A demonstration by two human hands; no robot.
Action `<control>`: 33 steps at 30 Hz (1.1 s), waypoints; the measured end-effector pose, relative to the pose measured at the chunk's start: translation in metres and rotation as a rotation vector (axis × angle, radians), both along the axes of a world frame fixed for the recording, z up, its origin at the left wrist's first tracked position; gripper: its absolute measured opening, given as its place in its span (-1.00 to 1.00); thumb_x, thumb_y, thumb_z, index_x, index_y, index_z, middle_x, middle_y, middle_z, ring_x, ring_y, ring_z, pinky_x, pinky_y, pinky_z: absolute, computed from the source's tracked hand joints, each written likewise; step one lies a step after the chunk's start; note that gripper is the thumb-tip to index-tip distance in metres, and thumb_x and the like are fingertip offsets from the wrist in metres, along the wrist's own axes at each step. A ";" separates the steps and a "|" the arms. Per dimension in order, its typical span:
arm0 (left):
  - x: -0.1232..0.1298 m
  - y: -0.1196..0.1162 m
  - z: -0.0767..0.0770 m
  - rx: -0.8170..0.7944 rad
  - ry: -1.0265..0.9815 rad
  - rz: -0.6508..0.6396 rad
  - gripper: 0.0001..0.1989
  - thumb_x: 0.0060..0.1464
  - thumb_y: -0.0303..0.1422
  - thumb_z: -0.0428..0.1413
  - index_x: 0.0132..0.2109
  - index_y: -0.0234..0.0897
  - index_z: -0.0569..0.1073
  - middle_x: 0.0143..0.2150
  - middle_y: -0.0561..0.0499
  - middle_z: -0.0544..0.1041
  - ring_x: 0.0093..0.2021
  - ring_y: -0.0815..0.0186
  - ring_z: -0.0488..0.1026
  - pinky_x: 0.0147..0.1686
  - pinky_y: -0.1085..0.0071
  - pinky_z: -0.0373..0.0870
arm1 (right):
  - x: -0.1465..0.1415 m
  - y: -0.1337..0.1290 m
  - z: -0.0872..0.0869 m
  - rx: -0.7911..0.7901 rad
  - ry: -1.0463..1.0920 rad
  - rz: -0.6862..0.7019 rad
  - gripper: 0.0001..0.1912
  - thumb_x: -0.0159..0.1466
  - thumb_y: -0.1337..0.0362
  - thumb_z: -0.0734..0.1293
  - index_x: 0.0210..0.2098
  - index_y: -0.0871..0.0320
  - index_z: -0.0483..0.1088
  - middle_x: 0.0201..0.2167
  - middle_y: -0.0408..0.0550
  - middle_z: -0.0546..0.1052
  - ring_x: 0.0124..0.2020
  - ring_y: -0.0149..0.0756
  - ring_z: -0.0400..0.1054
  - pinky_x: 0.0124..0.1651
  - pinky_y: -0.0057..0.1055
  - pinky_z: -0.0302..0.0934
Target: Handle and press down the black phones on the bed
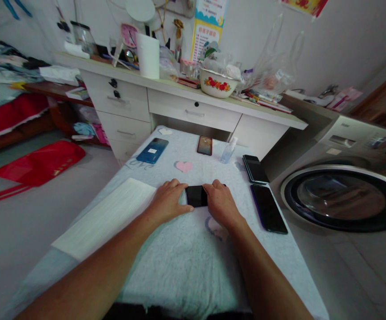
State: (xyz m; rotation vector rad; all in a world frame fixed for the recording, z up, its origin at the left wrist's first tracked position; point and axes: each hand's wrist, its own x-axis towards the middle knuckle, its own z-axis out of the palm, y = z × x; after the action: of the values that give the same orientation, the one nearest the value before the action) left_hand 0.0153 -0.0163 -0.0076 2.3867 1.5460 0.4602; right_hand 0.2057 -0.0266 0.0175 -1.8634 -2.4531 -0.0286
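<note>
A dark smartphone lies screen up on the cloth-covered table, crosswise between my hands. My left hand grips its left end, thumb at the near corner and fingers at the far corner. Over its right end my right hand is closed, covering that part; whether anything else is under these fingers is hidden. Left of the hands is a folded white cloth or paper towel. A blue phone lies back down the table's left side, a brown-orange phone at the far edge, beside a clear spray bottle.
Along the table's right edge lie a purple-edged phone and a stacked dark phone. Beyond stands a white desk with a paper roll and flowered bowl. A washing machine is at right, a red bag on the floor.
</note>
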 end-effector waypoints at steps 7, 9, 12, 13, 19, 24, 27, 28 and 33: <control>0.000 0.001 -0.001 0.000 -0.001 0.015 -0.37 -0.15 -0.02 0.22 0.07 -0.20 0.39 -0.09 -0.08 0.41 -0.07 0.08 0.36 -0.10 0.26 0.28 | -0.013 -0.003 -0.001 -0.005 0.045 0.108 -0.66 0.35 0.36 0.07 0.00 0.11 0.37 -0.20 0.02 0.37 -0.24 -0.22 0.28 -0.19 -0.34 0.04; 0.000 0.001 -0.001 0.002 -0.002 0.013 -0.36 -0.15 -0.02 0.22 0.08 -0.20 0.39 -0.09 -0.08 0.41 -0.08 0.08 0.36 -0.11 0.26 0.29 | -0.012 -0.004 -0.001 -0.014 0.049 0.110 -0.65 0.34 0.38 0.09 0.03 0.10 0.36 -0.19 0.02 0.37 -0.23 -0.23 0.29 -0.19 -0.34 0.05; 0.000 0.001 -0.001 -0.003 -0.001 0.013 -0.36 -0.14 -0.02 0.23 0.08 -0.22 0.39 -0.09 -0.09 0.41 -0.08 0.08 0.37 -0.10 0.25 0.29 | -0.007 -0.003 0.001 -0.030 0.035 0.070 -0.63 0.34 0.40 0.08 0.06 0.10 0.35 -0.18 0.03 0.37 -0.23 -0.23 0.30 -0.18 -0.35 0.05; 0.001 0.001 0.000 -0.002 0.001 0.012 -0.36 -0.14 -0.03 0.23 0.08 -0.23 0.39 -0.09 -0.09 0.41 -0.09 0.08 0.37 -0.09 0.25 0.29 | -0.005 -0.003 0.002 -0.036 0.026 0.051 -0.63 0.34 0.40 0.08 0.06 0.11 0.35 -0.18 0.04 0.37 -0.22 -0.23 0.30 -0.18 -0.35 0.06; 0.000 0.001 0.000 0.000 0.009 0.004 -0.35 -0.13 -0.03 0.22 0.09 -0.25 0.38 -0.06 -0.11 0.41 -0.07 0.08 0.37 -0.09 0.25 0.29 | 0.013 -0.001 0.002 -0.041 0.007 -0.055 -0.66 0.36 0.39 0.06 -0.04 0.10 0.39 -0.20 0.05 0.37 -0.23 -0.23 0.31 -0.21 -0.36 0.06; -0.001 0.000 0.001 -0.016 0.016 0.005 -0.35 -0.12 -0.03 0.21 0.10 -0.24 0.37 -0.05 -0.11 0.41 -0.05 0.07 0.36 -0.06 0.25 0.29 | 0.024 0.001 -0.001 -0.031 0.008 -0.139 -0.66 0.37 0.36 0.04 -0.08 0.09 0.41 -0.26 0.03 0.37 -0.28 -0.23 0.32 -0.25 -0.36 0.05; 0.000 0.000 0.002 -0.021 0.016 0.009 -0.35 -0.12 -0.04 0.22 0.10 -0.24 0.37 -0.04 -0.11 0.41 -0.04 0.07 0.36 -0.05 0.25 0.29 | 0.025 0.001 -0.001 -0.031 0.001 -0.172 -0.65 0.38 0.34 0.03 -0.08 0.10 0.41 -0.25 0.04 0.37 -0.29 -0.23 0.32 -0.26 -0.36 0.05; 0.000 0.000 0.002 -0.022 0.017 0.009 -0.34 -0.12 -0.04 0.22 0.11 -0.24 0.37 -0.04 -0.12 0.41 -0.04 0.06 0.36 -0.05 0.25 0.29 | 0.024 0.000 -0.001 -0.035 0.002 -0.174 -0.65 0.38 0.34 0.03 -0.08 0.10 0.41 -0.25 0.04 0.37 -0.29 -0.23 0.32 -0.26 -0.36 0.05; 0.000 0.000 0.001 -0.015 0.018 0.012 -0.35 -0.12 -0.03 0.22 0.09 -0.24 0.38 -0.05 -0.11 0.41 -0.05 0.06 0.36 -0.06 0.24 0.29 | 0.016 -0.003 0.000 -0.047 0.028 -0.098 -0.65 0.39 0.33 0.02 -0.09 0.13 0.41 -0.22 0.05 0.38 -0.27 -0.24 0.31 -0.23 -0.37 0.07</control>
State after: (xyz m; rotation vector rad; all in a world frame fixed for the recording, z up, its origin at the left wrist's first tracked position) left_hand 0.0154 -0.0159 -0.0064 2.3784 1.5661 0.4299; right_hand 0.2213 -0.0301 0.0171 -1.9870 -2.3630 0.0513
